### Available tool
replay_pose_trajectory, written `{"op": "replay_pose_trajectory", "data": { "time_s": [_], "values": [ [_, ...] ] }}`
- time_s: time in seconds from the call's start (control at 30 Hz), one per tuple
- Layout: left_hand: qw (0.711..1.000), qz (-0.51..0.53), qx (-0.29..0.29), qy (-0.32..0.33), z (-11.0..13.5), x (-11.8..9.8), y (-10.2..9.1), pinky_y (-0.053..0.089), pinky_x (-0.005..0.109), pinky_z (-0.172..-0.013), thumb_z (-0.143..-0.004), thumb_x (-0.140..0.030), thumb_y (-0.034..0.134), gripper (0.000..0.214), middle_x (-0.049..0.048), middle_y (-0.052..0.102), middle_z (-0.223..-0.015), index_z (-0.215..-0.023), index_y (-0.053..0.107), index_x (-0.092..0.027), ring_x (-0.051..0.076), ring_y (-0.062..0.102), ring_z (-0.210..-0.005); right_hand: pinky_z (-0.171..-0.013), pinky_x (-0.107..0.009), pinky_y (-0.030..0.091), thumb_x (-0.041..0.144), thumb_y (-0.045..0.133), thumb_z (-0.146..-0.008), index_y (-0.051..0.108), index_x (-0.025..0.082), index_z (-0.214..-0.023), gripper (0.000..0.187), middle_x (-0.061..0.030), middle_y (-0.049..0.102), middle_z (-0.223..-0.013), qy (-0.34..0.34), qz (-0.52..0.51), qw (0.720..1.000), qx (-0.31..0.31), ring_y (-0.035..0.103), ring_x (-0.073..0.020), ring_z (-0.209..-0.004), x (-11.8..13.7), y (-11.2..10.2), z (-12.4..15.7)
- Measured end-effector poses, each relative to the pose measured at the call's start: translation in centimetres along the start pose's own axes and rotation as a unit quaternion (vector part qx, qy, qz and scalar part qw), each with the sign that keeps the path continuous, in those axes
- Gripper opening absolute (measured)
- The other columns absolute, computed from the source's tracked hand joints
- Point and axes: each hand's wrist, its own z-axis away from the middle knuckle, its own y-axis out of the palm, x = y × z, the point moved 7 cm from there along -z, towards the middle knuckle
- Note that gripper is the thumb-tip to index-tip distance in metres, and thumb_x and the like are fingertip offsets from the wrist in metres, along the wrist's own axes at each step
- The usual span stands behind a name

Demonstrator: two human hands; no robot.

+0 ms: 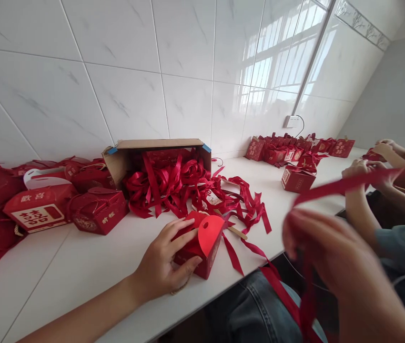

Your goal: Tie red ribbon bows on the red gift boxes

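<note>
Right hand: three o'clock from the red box, blurred, fingers folded round a red ribbon.
Red ribbon grip: likely light, limp, slippery; pinch it flat near an end.
Left hand: grasping the red box from nine o'clock.
Red box feel: on the table; probably light, stiff card that dents; hold the side walls.
Ribbon pile: eleven o'clock, spilling from the carton; looks easily tangled.

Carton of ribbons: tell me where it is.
In the head view, the carton stands on the table, left of centre by the wall, just right of red boxes, ribbons spilling from it.
</note>
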Motion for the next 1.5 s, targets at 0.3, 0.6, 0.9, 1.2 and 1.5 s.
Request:
{"op": "replay_pose_trajectory", "data": {
  "time_s": [0.3,0.6,0.9,1.2,1.5],
  "values": [
    [0.998,-0.001,0.040,-0.053,-0.7,-1.7,-0.6,0.044,0.043,-0.096,-0.091,-0.019,0.041,0.033,0.0111,0.052,-0.123,-0.116,0.063,-0.023,0.027,0.046,-0.115,-0.040,-0.021,0.024,0.044,0.069,-0.073,0.064,0.017,-0.063,0.030,0.0035,0.044,-0.048,0.125,0.054,0.965,0.225,0.033,-0.0082,-0.045,-1.7,7.4,-0.2],
    [0.997,0.044,0.056,-0.038,-0.8,-2.6,-0.9,0.047,0.042,-0.089,-0.085,-0.016,0.040,0.040,0.0107,0.054,-0.116,-0.119,0.061,-0.022,0.026,0.049,-0.106,-0.054,-0.028,0.035,0.038,0.059,-0.082,0.060,0.018,-0.056,0.033,-0.0041,0.049,-0.065,-0.021,-0.114,0.969,0.219,0.044,-0.0147,-0.059,2.2,8.0,0.1],
    [0.996,0.057,0.066,-0.032,-0.9,-3.1,-0.9,0.047,0.043,-0.088,-0.081,-0.014,0.041,0.042,0.0110,0.053,-0.114,-0.118,0.060,-0.021,0.026,0.050,-0.103,-0.058,-0.031,0.032,0.035,0.051,-0.086,0.067,0.018,-0.070,0.028,-0.0058,0.051,-0.072,-0.029,-0.153,0.961,0.229,0.047,-0.0179,-0.067,1.8,8.0,0.7],
    [0.996,0.048,0.055,-0.042,-0.9,-3.1,-0.9,0.048,0.043,-0.085,-0.082,-0.016,0.043,0.028,0.0110,0.055,-0.109,-0.092,0.068,-0.020,0.027,0.049,-0.101,-0.068,-0.035,0.038,0.035,0.050,-0.086,0.067,0.018,-0.069,0.029,-0.0072,0.054,-0.070,-0.090,-0.216,0.944,0.232,0.050,-0.0205,-0.073,3.1,9.5,0.7],
    [0.995,0.060,0.067,-0.032,-0.9,-3.1,-0.8,0.046,0.043,-0.085,-0.082,-0.013,0.042,0.030,0.0111,0.053,-0.110,-0.096,0.067,-0.019,0.026,0.048,-0.103,-0.055,-0.031,0.034,0.034,0.055,-0.084,0.069,0.018,-0.069,0.027,-0.0065,0.053,-0.073,-0.072,-0.226,0.945,0.226,0.047,-0.0162,-0.062,2.9,10.6,-0.5]
  ]
}}
